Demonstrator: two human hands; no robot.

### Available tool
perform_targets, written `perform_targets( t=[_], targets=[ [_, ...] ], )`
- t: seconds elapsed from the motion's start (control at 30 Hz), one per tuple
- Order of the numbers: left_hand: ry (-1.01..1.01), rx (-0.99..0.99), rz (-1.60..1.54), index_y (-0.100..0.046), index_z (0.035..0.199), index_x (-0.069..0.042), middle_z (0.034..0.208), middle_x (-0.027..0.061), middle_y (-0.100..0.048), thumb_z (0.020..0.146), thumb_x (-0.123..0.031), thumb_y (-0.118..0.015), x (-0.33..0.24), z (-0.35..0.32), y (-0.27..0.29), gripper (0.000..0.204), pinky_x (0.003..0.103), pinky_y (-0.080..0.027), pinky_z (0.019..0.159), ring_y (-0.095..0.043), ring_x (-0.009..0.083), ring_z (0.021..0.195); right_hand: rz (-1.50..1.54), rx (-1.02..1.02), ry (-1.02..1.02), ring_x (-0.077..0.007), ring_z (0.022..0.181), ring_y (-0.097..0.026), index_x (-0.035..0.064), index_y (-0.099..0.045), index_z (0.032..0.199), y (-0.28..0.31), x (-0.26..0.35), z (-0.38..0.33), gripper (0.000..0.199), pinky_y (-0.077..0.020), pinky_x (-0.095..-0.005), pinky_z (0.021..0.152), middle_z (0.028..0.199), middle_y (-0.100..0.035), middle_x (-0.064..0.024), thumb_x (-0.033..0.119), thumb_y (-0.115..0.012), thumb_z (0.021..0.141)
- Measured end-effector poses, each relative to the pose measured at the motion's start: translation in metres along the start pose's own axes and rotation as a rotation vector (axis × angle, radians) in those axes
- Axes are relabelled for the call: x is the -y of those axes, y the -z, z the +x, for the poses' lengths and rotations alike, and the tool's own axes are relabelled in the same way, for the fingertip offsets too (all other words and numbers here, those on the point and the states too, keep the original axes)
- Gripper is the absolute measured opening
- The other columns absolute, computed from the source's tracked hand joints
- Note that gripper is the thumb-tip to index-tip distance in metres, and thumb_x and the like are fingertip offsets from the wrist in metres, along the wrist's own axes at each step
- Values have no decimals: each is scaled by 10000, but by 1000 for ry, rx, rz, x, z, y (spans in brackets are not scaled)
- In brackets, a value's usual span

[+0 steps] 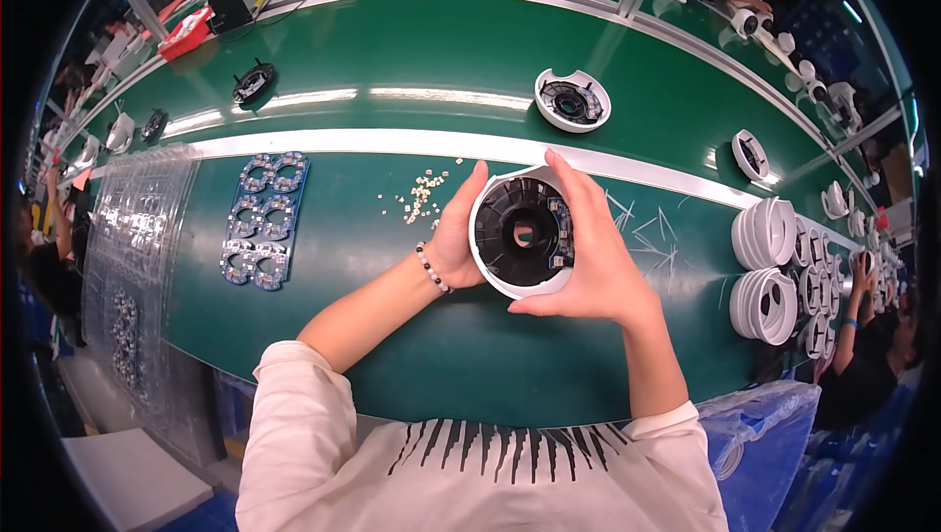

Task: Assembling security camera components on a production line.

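Observation:
Between my two hands, above the green table, is a round white camera housing [487,270] with a black ribbed inside and a round hole in its middle. A small blue circuit board [561,234] sits along the right side of that inside. My left hand [457,238] grips the housing's left edge, thumb up, with a beaded bracelet on the wrist. Around the right edge wraps my right hand [600,256], its thumb by the lower rim. Small pale connectors [423,197] lie loose left of the housing. Thin white strips [655,234] are scattered to its right.
A panel of blue circuit boards [263,220] lies on the left, beside stacked clear plastic trays [132,267]. Stacked white housings [763,307] stand at the right. Beyond the white rail, a green belt carries another white housing [572,101] and a black part [254,84]. Other people work at both sides.

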State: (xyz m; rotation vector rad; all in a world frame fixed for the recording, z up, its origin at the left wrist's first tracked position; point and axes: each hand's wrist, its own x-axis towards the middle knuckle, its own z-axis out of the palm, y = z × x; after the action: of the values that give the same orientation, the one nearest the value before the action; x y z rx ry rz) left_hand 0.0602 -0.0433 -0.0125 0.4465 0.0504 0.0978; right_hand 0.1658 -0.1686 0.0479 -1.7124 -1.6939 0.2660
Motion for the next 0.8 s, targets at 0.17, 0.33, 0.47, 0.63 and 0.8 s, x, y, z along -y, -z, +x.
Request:
perform_targets(
  t=[0.17, 0.33, 0.47, 0.63, 0.8],
  targets=[
    [-154, -43, 94, -431, 1194, -39, 1149, 135, -504, 808, -423, -409, 6, -4, -2, 546, 389, -410, 904, -506, 242, 1033, -52, -180, -41, -339, 1132, -340, 8, -165, 1327, -27, 1, -4, 1176, -315, -406, 947, 1238, -330, -196, 306, -820, 397],
    [-177, -17, -85, -396, 1208, -67, 1048, 111, -540, 791, -242, -496, 9, 0, -1, 463, 344, -465, 826, -550, 206, 939, -5, -394, -140, -334, 1163, -300, 4, -107, 1333, -57, -6, -14, 1177, -308, -403, 957, 1264, -272, -211, 301, -808, 434],
    [-305, -111, -34, -373, 1231, -88, 1100, 116, -520, 795, -317, -458, 15, 8, -4, 500, 376, -438, 864, -529, 233, 984, -38, -402, -108, -347, 1225, -236, -6, -92, 1336, -60, -20, -15, 1166, -264, -410, 992, 1351, -186, -212, 339, -805, 481],
    [-308, -414, -63, -549, 1033, -66, 1013, 114, -593, 820, -381, -399, 1, 24, 19, 409, 401, -432, 875, -556, 260, 949, -189, -328, -202, -445, 1278, -36, 9, -6, 1350, -67, -16, -35, 1208, -60, -623, 961, 1393, -33, -245, 440, -761, 510],
    [-449, -510, 39, -469, 1119, -26, 1144, 154, -512, 848, -334, -323, -46, 38, 48, 436, 454, -351, 960, -479, 285, 1082, -196, -476, -235, -411, 1284, -82, 2, -114, 1341, -31, -9, -78, 1041, -92, -570, 986, 1394, -82, -234, 314, -753, 581]
  ],
)
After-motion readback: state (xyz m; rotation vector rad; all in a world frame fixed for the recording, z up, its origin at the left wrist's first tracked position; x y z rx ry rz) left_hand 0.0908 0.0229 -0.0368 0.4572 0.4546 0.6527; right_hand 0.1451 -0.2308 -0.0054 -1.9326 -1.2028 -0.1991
